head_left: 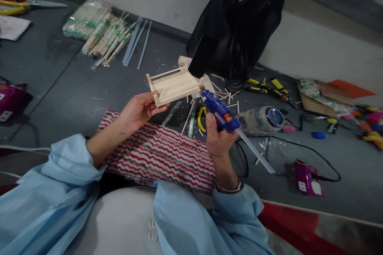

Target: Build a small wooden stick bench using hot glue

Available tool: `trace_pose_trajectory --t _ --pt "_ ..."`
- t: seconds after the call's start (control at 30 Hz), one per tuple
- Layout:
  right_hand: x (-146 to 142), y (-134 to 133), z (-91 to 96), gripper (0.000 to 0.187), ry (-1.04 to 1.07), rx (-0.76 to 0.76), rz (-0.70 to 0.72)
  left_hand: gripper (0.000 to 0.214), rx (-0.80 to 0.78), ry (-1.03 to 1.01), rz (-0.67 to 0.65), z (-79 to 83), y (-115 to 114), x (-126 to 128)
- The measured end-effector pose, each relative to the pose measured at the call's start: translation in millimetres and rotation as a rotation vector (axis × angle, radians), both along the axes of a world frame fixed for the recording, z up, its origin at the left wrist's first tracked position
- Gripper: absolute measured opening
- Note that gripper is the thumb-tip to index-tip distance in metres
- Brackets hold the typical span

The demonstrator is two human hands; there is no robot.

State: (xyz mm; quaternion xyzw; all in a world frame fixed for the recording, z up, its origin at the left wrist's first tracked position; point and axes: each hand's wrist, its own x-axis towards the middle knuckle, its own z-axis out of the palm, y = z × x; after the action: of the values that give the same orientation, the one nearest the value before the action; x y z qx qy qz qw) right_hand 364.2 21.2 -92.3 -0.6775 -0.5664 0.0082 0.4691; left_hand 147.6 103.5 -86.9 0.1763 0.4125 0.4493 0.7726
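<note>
My left hand [143,112] pinches the near left corner of a small wooden stick tray [175,86], a flat base of thin sticks with raised rails and corner posts. It is held tilted above the table. A blue hot glue gun [217,105] is gripped in my right hand [220,137], its nozzle at the tray's right corner. Whether the nozzle touches the wood I cannot tell. From the gun's back sticks out a long translucent glue stick [256,152]. Below the tray lies a red, white and grey striped cloth [158,155] along the table's near edge.
Bundled sticks [107,40] and grey strips [136,44] lie at the back left. A black bag [236,32] leans on the wall. Yellow-black tools [269,89], a clear plastic bottle [260,118] and a purple box [308,178] with a cord are on the right. Scissors [32,3] lie far left.
</note>
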Motion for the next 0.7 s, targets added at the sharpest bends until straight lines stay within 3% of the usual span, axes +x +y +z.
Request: trace_pose_trajectory --t 0.37,0.5,0.7 --pt "1 2 -1.7 0.039 0.038 -0.017 0.011 0.007 0.037 0.027 0.005 -0.8 1 -1" --pt "3 1 -6.4 0.042 0.063 -0.016 0.004 0.009 0.159 0.066 0.043 -1.6 1 -2" --pt "4 -1 -11.2 0.041 0.112 -0.024 0.009 0.013 0.405 0.263 0.203 -1.4 2 -2"
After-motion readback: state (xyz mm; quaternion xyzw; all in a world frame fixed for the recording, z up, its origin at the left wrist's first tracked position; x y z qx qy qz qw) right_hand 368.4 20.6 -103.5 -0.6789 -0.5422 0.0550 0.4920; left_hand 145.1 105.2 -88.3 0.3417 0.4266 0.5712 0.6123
